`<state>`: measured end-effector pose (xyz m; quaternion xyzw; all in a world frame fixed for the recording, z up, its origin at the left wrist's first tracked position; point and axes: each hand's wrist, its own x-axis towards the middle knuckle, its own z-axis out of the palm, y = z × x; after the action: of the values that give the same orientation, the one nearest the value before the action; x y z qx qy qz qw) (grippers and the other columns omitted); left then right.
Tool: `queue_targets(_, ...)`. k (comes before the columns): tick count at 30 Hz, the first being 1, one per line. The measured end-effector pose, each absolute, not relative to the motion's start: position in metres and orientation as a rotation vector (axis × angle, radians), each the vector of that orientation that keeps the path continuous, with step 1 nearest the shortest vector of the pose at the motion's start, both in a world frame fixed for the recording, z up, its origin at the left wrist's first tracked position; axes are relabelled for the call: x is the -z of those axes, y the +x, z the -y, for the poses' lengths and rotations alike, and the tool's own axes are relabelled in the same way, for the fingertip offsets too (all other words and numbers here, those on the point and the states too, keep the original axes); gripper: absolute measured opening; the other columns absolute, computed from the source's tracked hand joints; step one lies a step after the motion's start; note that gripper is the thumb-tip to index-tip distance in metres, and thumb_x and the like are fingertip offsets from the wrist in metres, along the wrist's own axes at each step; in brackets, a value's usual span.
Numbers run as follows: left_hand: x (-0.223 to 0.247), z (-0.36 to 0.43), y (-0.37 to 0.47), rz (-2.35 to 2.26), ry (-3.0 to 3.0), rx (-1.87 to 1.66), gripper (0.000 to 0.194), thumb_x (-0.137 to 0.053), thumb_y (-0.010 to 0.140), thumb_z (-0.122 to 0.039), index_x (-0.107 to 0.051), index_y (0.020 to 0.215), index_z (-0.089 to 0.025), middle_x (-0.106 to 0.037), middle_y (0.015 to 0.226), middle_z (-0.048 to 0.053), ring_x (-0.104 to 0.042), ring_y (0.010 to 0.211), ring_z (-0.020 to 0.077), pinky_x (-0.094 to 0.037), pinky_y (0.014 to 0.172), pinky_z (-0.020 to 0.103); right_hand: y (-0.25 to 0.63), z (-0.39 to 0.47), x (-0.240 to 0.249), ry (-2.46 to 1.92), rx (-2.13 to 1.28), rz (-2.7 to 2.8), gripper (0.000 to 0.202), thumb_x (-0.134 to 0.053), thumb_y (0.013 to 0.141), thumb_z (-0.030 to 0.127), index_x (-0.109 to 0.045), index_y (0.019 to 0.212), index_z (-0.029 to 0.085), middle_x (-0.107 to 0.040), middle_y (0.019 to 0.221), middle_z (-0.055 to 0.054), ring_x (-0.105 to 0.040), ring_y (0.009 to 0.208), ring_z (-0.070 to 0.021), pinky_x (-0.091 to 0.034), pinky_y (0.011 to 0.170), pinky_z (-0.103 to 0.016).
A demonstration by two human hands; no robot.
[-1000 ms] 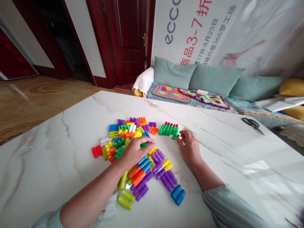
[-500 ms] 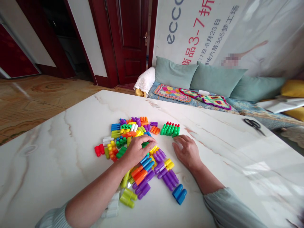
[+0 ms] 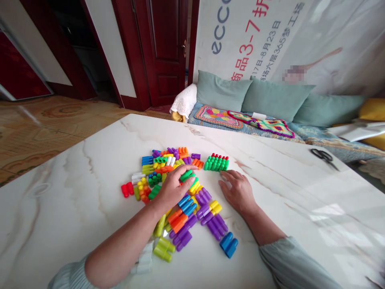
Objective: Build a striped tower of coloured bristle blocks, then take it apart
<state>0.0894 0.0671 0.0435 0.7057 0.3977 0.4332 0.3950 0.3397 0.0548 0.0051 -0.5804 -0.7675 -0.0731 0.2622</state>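
Many coloured plastic pieces lie in a loose pile on the marble-patterned table (image 3: 105, 208). My left hand (image 3: 176, 186) is over the pile, thumb and fingers apart around a green piece (image 3: 188, 175); whether it touches the piece is unclear. My right hand (image 3: 237, 188) rests on the table right of the pile, fingers spread and slightly bent, nothing in it. Just beyond its fingertips stands a neat block of green pieces with red tips (image 3: 216, 162). Purple pieces (image 3: 217, 227) and a blue piece (image 3: 229, 245) lie between my forearms.
Black scissors (image 3: 323, 155) lie near the table's far right edge. Behind the table is a sofa with green cushions (image 3: 222, 91) and crocheted mats (image 3: 221, 116). A dark red door (image 3: 167, 48) stands at the back.
My left hand's fingers have spread wider, and more of the green piece between them shows. My right hand has hardly moved. The whole view has shifted slightly.
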Motion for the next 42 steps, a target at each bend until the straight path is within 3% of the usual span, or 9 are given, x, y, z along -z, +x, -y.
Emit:
queue_targets(7, -0.034, -0.067, 0.093, -0.904, 1.656, -1.085, 0.041, -0.058, 0.081, -0.020, -0.055, 0.122, -0.020, -0.065, 0.113, 0.007, -0.063, 0.098, 0.0183, -0.051, 0.088, 0.030, 0.316, -0.041, -0.025, -1.371, -0.314, 1.796, 0.020, -0.052, 0.088, 0.031, -0.065, 0.098, 0.021, -0.068, 0.097, -0.006, -0.061, 0.069, -0.0142, -0.050, 0.068, -0.030)
queue_targets(12, -0.034, -0.068, 0.095, -0.823, 1.546, -1.062, 0.048, -0.059, 0.082, -0.019, -0.048, 0.128, -0.019, -0.066, 0.110, 0.008, -0.065, 0.097, 0.0187, -0.052, 0.086, 0.030, 0.283, -0.028, -0.040, -1.223, -0.701, 1.739, 0.037, -0.061, 0.083, 0.032, -0.056, 0.119, 0.023, -0.065, 0.105, -0.006, -0.061, 0.071, -0.0134, -0.053, 0.064, -0.029)
queue_targets(15, -0.036, -0.067, 0.095, -0.817, 1.557, -1.041, 0.055, -0.061, 0.081, -0.017, -0.043, 0.133, -0.021, -0.068, 0.104, 0.006, -0.067, 0.092, 0.0175, -0.053, 0.082, 0.029, 0.271, -0.025, -0.042, -1.220, -0.686, 1.721, 0.044, -0.063, 0.082, 0.032, -0.053, 0.123, 0.023, -0.064, 0.105, -0.006, -0.059, 0.068, -0.0124, -0.051, 0.059, -0.027)
queue_targets(19, -0.035, -0.065, 0.094, -0.814, 1.591, -0.982, 0.058, -0.062, 0.080, -0.015, -0.043, 0.134, -0.023, -0.070, 0.101, 0.005, -0.067, 0.090, 0.0173, -0.053, 0.082, 0.028, 0.265, -0.023, -0.040, -1.263, -0.618, 1.693, 0.024, -0.060, 0.084, 0.028, -0.062, 0.107, 0.021, -0.064, 0.091, -0.003, -0.055, 0.063, -0.0109, -0.048, 0.058, -0.025)
queue_targets(23, -0.034, -0.066, 0.095, -0.815, 1.634, -0.979, 0.059, -0.064, 0.077, -0.014, -0.045, 0.132, -0.022, -0.068, 0.108, 0.007, -0.067, 0.093, 0.0171, -0.054, 0.084, 0.029, 0.271, -0.024, -0.036, -1.287, -0.626, 1.631, 0.014, -0.059, 0.084, 0.029, -0.062, 0.095, 0.020, -0.064, 0.081, -0.002, -0.057, 0.063, -0.0123, -0.049, 0.059, -0.025)
queue_targets(32, -0.025, -0.075, 0.093, -0.954, 1.756, -1.100, 0.042, -0.060, 0.079, -0.015, -0.056, 0.120, -0.018, -0.068, 0.100, 0.007, -0.066, 0.092, 0.0151, -0.055, 0.083, 0.027, 0.311, -0.070, -0.007, -1.458, -0.182, 1.807, 0.015, -0.054, 0.082, 0.023, -0.062, 0.094, 0.018, -0.063, 0.085, -0.006, -0.058, 0.067, -0.0152, -0.049, 0.065, -0.030)
queue_targets(36, -0.022, -0.077, 0.093, -0.987, 1.794, -1.101, 0.039, -0.059, 0.079, -0.015, -0.058, 0.118, -0.019, -0.069, 0.098, 0.005, -0.066, 0.087, 0.0140, -0.056, 0.080, 0.026, 0.309, -0.061, -0.002, -1.488, -0.094, 1.742, 0.015, -0.057, 0.083, 0.027, -0.059, 0.095, 0.018, -0.061, 0.086, -0.004, -0.055, 0.062, -0.0131, -0.048, 0.062, -0.028)
queue_targets(39, -0.022, -0.077, 0.093, -1.002, 1.815, -1.099, 0.037, -0.059, 0.080, -0.017, -0.059, 0.117, -0.020, -0.069, 0.098, 0.005, -0.067, 0.087, 0.0142, -0.056, 0.078, 0.026, 0.302, -0.049, -0.007, -1.381, -0.158, 1.797, 0.011, -0.052, 0.088, 0.026, -0.061, 0.088, 0.020, -0.063, 0.083, -0.004, -0.059, 0.071, -0.0147, -0.050, 0.068, -0.028)
queue_targets(42, -0.025, -0.076, 0.093, -1.022, 1.830, -1.095, 0.035, -0.059, 0.081, -0.017, -0.060, 0.116, -0.020, -0.069, 0.097, 0.005, -0.067, 0.086, 0.0146, -0.056, 0.076, 0.026, 0.298, -0.046, -0.011, -1.162, -0.354, 1.939, 0.024, -0.042, 0.093, 0.018, -0.065, 0.099, 0.021, -0.067, 0.095, -0.006, -0.063, 0.090, -0.0167, -0.051, 0.082, -0.029)
